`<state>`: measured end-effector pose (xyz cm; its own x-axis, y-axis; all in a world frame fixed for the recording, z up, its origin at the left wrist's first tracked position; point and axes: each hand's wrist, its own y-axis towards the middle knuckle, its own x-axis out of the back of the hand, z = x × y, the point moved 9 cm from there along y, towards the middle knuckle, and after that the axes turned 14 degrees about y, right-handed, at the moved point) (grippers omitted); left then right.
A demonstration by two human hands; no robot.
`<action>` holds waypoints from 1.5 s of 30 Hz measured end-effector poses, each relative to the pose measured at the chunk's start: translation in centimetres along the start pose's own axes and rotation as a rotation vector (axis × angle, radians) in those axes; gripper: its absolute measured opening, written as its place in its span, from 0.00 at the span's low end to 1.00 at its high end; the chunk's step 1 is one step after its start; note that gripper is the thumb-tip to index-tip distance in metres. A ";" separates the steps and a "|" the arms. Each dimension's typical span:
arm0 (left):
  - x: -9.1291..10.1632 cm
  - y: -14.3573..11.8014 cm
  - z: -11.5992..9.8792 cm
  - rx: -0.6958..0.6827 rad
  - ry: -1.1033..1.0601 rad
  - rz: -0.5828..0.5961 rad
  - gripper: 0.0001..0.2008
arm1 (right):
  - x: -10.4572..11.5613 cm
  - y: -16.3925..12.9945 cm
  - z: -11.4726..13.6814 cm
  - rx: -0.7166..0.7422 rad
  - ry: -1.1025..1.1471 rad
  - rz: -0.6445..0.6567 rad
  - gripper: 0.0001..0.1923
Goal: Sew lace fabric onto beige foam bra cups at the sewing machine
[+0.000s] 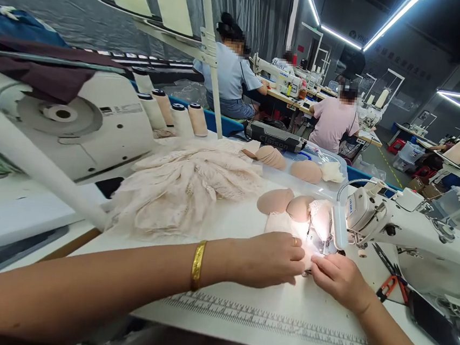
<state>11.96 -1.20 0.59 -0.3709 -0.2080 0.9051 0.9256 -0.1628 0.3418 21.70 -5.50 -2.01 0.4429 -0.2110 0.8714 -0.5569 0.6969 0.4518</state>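
Note:
Under the bright lamp of the white sewing machine (404, 222), a small pale fabric piece (308, 251) lies by the needle area. My left hand (272, 259), with a gold bangle and a ring, has curled fingers at the left edge of this piece. From the other side my right hand (341, 281) pinches its right edge between thumb and forefinger. The fingers and the glare partly hide the piece. Just behind my hands are beige bra cups (275, 200), and a lace-trimmed cup (320, 218) rests close to the machine head.
A heap of cream lace fabric (196, 183) covers the table's left part. Behind are stacked cups (271, 156) on a plastic tray (334, 189). Red-handled snips (387, 288) and a dark phone-like object (438, 325) lie right. A printed ruler (265, 318) runs along the front. Co-workers sit beyond.

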 end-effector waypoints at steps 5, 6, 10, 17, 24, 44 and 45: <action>-3.0 2.0 0.9 -0.001 -0.058 -0.039 0.13 | 0.2 -1.2 -2.0 -0.035 -0.024 0.026 0.17; -3.5 2.1 1.2 0.017 -0.078 -0.033 0.14 | 0.6 -1.5 -2.6 -0.079 -0.033 0.014 0.18; -4.4 1.8 1.6 0.082 -0.117 -0.035 0.12 | 2.0 -3.0 -3.6 -0.179 -0.190 -0.031 0.18; -4.5 1.6 2.3 0.167 -0.289 -0.032 0.09 | 0.4 -2.4 -2.4 -0.187 -0.060 0.069 0.16; -6.3 -0.8 8.3 0.648 -0.121 0.176 0.09 | 0.0 -2.1 -1.8 -0.172 -0.052 0.097 0.16; -5.2 1.3 1.1 0.055 -0.016 -0.034 0.08 | 0.5 -1.9 -0.8 -0.107 0.061 0.082 0.18; -5.3 1.1 1.1 0.059 -0.030 -0.058 0.09 | 0.5 -1.9 -0.7 -0.103 0.081 0.081 0.18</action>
<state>15.05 0.77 -3.49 -0.4225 -0.1702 0.8902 0.9057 -0.1162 0.4076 23.46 -6.41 -2.56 0.4570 -0.0976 0.8841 -0.5199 0.7772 0.3546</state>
